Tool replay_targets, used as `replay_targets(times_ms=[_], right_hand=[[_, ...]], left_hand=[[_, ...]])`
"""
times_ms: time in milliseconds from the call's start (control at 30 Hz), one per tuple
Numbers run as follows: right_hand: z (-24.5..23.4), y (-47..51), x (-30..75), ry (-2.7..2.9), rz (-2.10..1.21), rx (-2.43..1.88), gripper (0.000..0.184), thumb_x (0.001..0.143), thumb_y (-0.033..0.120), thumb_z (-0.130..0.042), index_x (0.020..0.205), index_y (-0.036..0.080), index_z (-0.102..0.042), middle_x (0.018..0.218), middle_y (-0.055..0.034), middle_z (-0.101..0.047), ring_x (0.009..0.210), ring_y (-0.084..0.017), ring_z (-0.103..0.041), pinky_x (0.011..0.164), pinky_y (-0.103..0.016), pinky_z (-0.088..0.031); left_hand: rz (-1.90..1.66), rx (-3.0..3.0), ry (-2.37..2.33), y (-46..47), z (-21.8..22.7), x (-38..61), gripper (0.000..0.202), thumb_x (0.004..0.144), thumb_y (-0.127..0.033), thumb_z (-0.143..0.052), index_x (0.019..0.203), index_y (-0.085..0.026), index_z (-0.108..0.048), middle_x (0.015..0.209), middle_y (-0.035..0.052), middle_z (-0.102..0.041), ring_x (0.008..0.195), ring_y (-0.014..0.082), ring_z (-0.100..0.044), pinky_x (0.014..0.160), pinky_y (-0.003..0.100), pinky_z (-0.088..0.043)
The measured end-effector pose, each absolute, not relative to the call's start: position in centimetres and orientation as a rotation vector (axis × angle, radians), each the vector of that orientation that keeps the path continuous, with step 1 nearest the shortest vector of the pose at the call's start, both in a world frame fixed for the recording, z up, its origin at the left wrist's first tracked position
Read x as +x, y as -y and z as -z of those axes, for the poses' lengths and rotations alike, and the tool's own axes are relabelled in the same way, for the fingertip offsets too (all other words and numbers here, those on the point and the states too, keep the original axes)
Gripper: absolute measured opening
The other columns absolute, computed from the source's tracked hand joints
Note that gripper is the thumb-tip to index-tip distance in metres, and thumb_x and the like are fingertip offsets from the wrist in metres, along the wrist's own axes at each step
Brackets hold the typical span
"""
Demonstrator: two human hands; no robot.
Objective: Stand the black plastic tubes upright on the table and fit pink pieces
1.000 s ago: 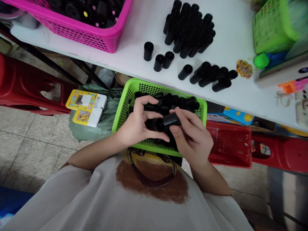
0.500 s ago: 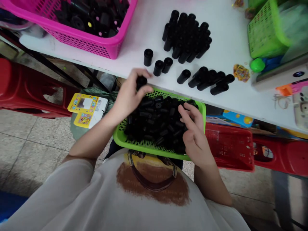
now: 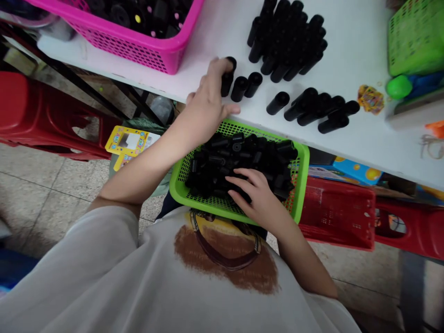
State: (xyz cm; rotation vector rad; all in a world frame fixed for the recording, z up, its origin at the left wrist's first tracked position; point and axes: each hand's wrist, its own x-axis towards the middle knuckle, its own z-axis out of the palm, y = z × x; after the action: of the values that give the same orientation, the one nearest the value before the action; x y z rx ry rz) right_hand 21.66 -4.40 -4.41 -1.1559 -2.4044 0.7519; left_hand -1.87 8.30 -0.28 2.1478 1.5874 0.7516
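Note:
My left hand (image 3: pixel 210 99) reaches over the table's near edge. Its index finger curls over the top of a black plastic tube (image 3: pixel 227 83), while the thumb points out below. Part of this tube hides behind the fingers. Just to its right, two similar tubes (image 3: pixel 239 89) stand upright. Below, a green basket (image 3: pixel 303 185) rests at my lap, filled with loose black plastic pieces (image 3: pixel 222 162). My right hand (image 3: pixel 255 189) lies over these pieces with its fingers spread and nothing visibly held.
Upright black tubes form a dense cluster (image 3: pixel 286 41) and a row (image 3: pixel 315 108) on the white table (image 3: pixel 357 55). A pink basket (image 3: pixel 173 51) of black parts stands left. Rubber bands (image 3: pixel 371 99) lie right. Red stools (image 3: pixel 21 115) and a red crate (image 3: pixel 336 212) are below.
My left hand has moved up from above the basket to the standing tubes. My right hand has come down leftward over the basket's pieces, fingers spread. The view has shifted slightly.

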Motion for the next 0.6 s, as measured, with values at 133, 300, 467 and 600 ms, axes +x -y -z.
replay_targets(times_ms=[133,300,467,600], right_hand=[[4.6,3.6,21.5,2.644,-0.657,-1.076,0.034,0.106,0.027,-0.059,0.134,0.017,-0.075,0.140,-0.0183,-0.066,0.132,-0.035,-0.056,0.113,-0.057,-0.055],[4.6,1.8,19.9,2.858,-0.574,-0.953,0.039,0.105,0.022,-0.058,0.142,0.018,-0.070,0.142,-0.0185,-0.065,0.132,-0.035,-0.055,0.108,-0.052,-0.053],[6.0,0.3,16.1,3.000,-0.539,-0.744,0.042,0.103,0.014,-0.052,0.142,0.011,-0.066,0.152,-0.0206,-0.061,0.132,-0.036,-0.052,0.105,-0.053,-0.045],[7.1,-0.7,14.8,3.073,-0.617,-0.628,0.043,0.096,0.010,-0.057,0.139,0.008,-0.063,0.149,-0.0190,-0.064,0.137,-0.035,-0.047,0.105,-0.052,-0.037]], left_hand=[[0.112,2.261,-1.381,-0.5,-1.3,-4.0,0.046,0.101,-0.046,-0.070,0.132,-0.014,-0.058,0.111,0.0138,-0.075,0.102,0.0357,-0.075,0.089,0.044,-0.057],[0.593,2.448,-1.364,4.4,1.5,-4.4,0.047,0.098,-0.052,-0.072,0.119,-0.010,-0.071,0.119,0.0202,-0.072,0.111,0.0415,-0.071,0.095,0.052,-0.052],[0.477,2.502,-1.359,4.7,2.8,-5.1,0.034,0.098,-0.039,-0.076,0.118,-0.013,-0.074,0.126,0.0181,-0.072,0.113,0.0391,-0.070,0.093,0.050,-0.051],[0.314,2.475,-1.361,4.7,3.2,-6.6,0.030,0.094,-0.035,-0.081,0.115,-0.015,-0.072,0.132,0.0155,-0.074,0.116,0.0352,-0.071,0.096,0.046,-0.047]])
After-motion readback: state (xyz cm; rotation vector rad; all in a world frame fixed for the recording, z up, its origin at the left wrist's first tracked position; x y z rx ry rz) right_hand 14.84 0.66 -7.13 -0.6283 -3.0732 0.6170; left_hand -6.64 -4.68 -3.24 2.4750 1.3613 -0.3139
